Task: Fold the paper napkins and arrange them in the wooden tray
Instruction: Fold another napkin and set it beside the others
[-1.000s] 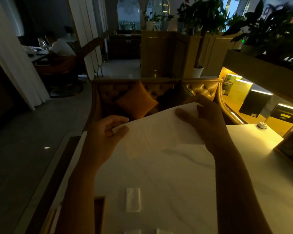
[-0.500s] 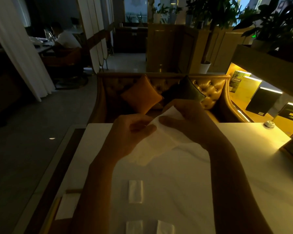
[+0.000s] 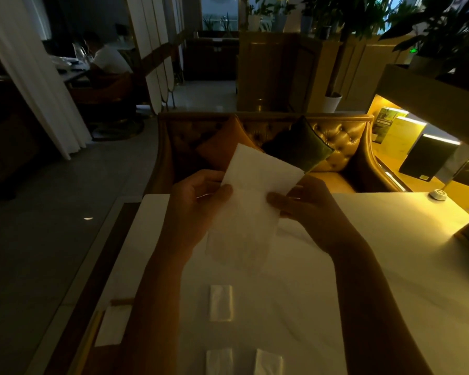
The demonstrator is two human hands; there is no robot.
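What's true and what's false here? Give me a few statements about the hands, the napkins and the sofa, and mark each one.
1. The left hand and right hand both hold one napkin above the table. True.
2. Three folded napkins lie on the table. True.
3. That napkin is crumpled into a ball. False: it is flat.
4. The sofa has no cushions. False: an orange cushion and a green cushion sit on it.
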